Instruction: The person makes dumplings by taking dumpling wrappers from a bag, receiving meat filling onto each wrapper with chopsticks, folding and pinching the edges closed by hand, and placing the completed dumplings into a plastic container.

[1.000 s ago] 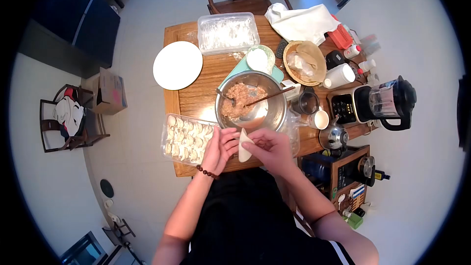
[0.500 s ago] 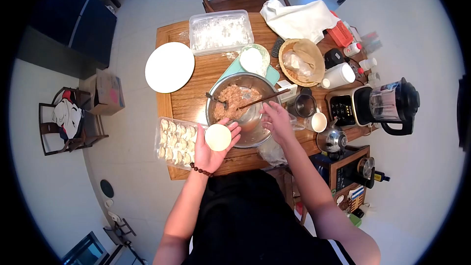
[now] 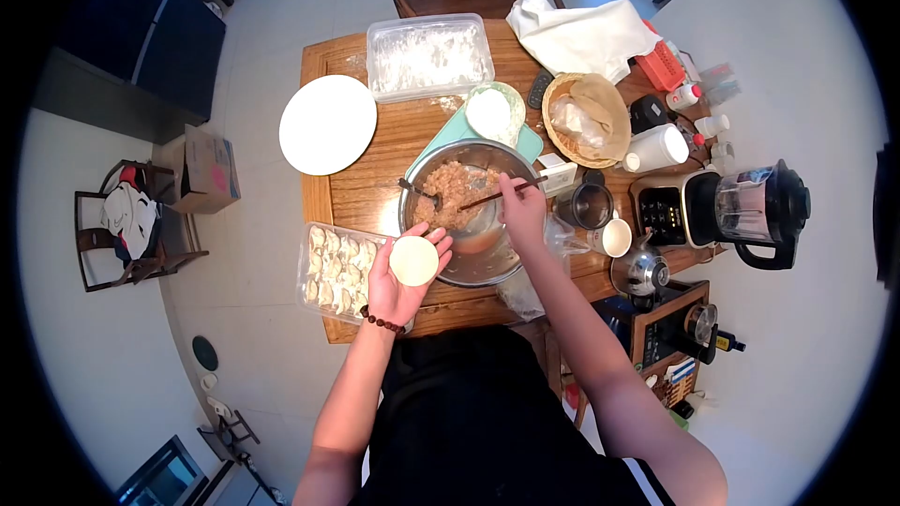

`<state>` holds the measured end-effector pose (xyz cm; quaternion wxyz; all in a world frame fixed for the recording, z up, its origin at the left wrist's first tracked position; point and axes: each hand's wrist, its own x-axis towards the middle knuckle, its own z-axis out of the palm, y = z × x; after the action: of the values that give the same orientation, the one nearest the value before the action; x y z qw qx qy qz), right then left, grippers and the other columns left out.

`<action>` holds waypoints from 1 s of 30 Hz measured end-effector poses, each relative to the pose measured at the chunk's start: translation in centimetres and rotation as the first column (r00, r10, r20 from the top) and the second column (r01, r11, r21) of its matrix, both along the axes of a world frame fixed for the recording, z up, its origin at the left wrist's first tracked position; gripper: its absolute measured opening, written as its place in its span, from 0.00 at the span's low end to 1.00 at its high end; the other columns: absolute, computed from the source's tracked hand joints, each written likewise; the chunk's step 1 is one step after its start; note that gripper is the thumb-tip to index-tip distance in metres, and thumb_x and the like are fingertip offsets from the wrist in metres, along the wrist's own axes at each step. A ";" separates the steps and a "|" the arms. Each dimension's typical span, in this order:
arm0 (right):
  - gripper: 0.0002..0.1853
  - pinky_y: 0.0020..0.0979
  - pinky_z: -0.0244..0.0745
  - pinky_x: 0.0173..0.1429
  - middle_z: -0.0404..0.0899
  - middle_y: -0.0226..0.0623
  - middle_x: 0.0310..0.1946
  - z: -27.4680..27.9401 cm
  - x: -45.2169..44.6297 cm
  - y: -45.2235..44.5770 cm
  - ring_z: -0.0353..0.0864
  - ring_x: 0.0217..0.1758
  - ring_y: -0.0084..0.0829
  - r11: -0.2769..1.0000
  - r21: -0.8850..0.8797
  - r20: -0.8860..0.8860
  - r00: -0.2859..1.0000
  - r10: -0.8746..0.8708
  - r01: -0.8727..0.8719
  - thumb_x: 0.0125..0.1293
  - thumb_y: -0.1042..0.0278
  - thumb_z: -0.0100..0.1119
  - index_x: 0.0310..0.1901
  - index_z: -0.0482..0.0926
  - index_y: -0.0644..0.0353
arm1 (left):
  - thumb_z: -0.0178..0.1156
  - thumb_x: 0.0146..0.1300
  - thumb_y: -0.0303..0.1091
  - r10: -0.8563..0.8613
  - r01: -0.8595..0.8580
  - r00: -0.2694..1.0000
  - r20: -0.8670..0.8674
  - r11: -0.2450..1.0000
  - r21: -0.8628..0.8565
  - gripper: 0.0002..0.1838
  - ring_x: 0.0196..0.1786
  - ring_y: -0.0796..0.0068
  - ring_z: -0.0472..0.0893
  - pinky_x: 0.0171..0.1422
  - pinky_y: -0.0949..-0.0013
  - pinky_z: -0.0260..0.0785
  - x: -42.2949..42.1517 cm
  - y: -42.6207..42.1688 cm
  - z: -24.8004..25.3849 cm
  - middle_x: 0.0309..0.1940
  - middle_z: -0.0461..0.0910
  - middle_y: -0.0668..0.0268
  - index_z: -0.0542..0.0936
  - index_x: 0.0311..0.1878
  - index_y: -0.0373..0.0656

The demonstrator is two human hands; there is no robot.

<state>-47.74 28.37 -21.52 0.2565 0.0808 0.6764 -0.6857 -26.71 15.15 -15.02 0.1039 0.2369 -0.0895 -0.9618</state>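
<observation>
On my upturned left hand (image 3: 397, 298) lies a round, pale dumpling wrapper (image 3: 413, 260), flat across the palm and fingers. My right hand (image 3: 523, 213) pinches a pair of dark chopsticks (image 3: 489, 197) whose tips reach into pinkish minced filling (image 3: 450, 180). The filling sits in a large metal bowl (image 3: 473, 274), heaped toward the far left side. A dark-handled spoon (image 3: 412, 187) rests in it at the left. Beside my left hand is a clear plastic tray (image 3: 305, 258) holding rows of folded dumplings (image 3: 328, 267).
Behind the bowl are a white plate (image 3: 328, 125), a floury plastic container (image 3: 429, 56) and a small bowl of white powder (image 3: 488, 112). A wicker basket (image 3: 621, 136), paper cup (image 3: 616, 238), kettle (image 3: 640, 272) and blender (image 3: 750, 201) crowd the right.
My right hand has moved up and closed on the chopsticks, which were leaning on the bowl rim. The left hand stays nearly still with the wrapper.
</observation>
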 end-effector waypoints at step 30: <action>0.15 0.27 0.78 0.26 0.79 0.35 0.22 -0.1 0.3 4.8 0.83 0.21 0.24 0.982 0.156 -0.476 0.879 -0.017 0.103 0.78 0.65 0.59 0.33 0.71 0.64 | 0.44 0.81 0.51 0.048 -0.032 0.976 0.211 0.996 -0.079 0.28 0.68 0.41 0.76 0.73 0.47 0.72 0.6 -1.1 -3.5 0.69 0.71 0.39 0.61 0.77 0.50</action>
<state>-47.41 33.21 -21.62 0.0541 -0.0455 0.7736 -0.6297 -26.06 14.10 -18.52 0.1221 0.3360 -0.1316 -0.9246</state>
